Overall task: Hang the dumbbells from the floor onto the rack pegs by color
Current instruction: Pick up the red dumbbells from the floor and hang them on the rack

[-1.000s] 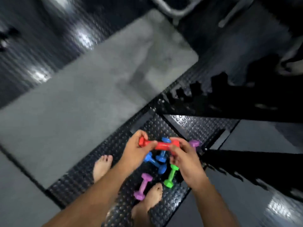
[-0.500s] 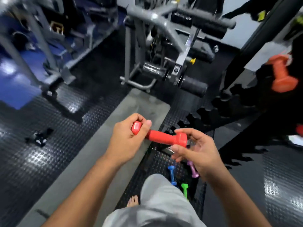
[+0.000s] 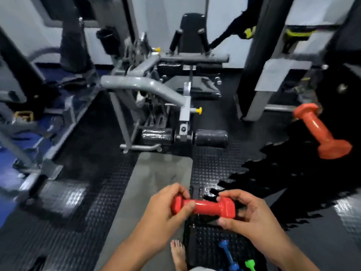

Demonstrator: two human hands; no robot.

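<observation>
Red dumbbell (image 3: 204, 207): held level in front of the body, above the grey mat (image 3: 156, 173) and studded black floor (image 3: 88, 222).
Left hand (image 3: 166, 210): fingers and thumb curled round the left head.
Right hand (image 3: 248, 216): fingertips pinching the right head.
Rack (image 3: 293, 173): black, at right, largely in shadow; pegs hard to make out. One orange dumbbell (image 3: 320, 132) sits on it, tilted.
Floor, near the bare foot (image 3: 177, 253): blue dumbbell (image 3: 228, 255), green dumbbell (image 3: 250, 266), side by side.
Background: grey exercise machine (image 3: 156, 90).
</observation>
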